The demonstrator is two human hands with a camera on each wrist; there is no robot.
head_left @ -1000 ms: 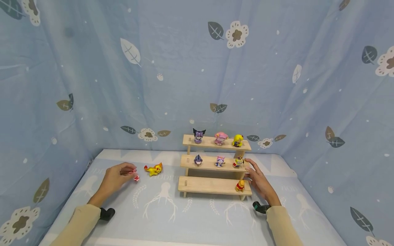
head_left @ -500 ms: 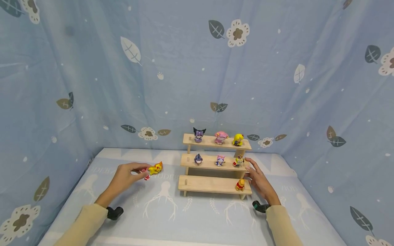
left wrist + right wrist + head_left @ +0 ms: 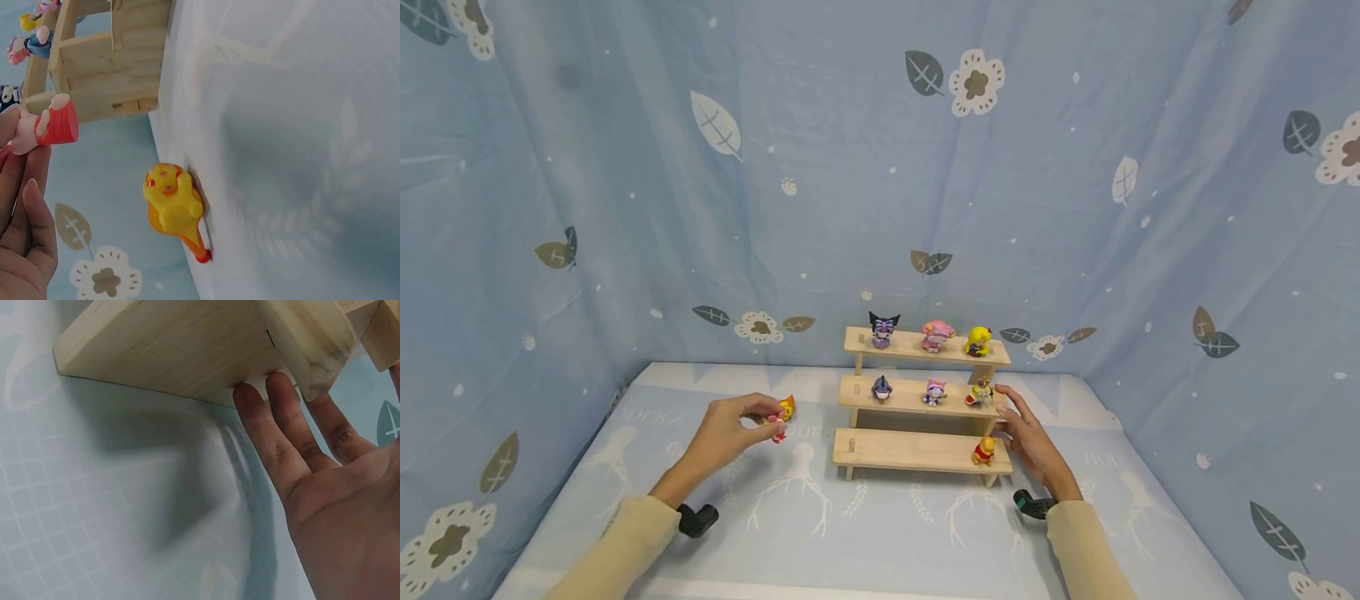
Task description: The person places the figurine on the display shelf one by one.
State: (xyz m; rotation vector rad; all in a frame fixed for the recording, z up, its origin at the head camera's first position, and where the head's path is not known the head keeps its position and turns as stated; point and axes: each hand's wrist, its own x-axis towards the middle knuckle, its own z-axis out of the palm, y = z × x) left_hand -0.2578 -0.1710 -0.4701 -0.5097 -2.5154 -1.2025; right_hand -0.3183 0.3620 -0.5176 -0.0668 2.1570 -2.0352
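In the head view my left hand [image 3: 733,429] pinches a small pink and red figurine [image 3: 53,125] between thumb and fingers, above the cloth. Beyond it a yellow cat-like figurine [image 3: 175,200] with a red tail tip lies on the table, partly covered by the hand in the head view. A three-tier wooden shelf [image 3: 887,450] stands to the right. My right hand [image 3: 1036,446] rests against its right end, fingers extended; in the right wrist view the fingertips [image 3: 250,400] meet the side panel.
Three figurines stand on the top tier, among them a black-eared one [image 3: 883,332]. Three more stand on the middle tier, including a blue one [image 3: 882,389]. A yellow bear in red [image 3: 983,451] is at the bottom tier's right end. A patterned curtain [image 3: 820,183] surrounds the table.
My left hand has moved right with the pink figurine, toward the shelf, and now overlaps the yellow figurine in the head view. The right hand stays at the shelf's end.
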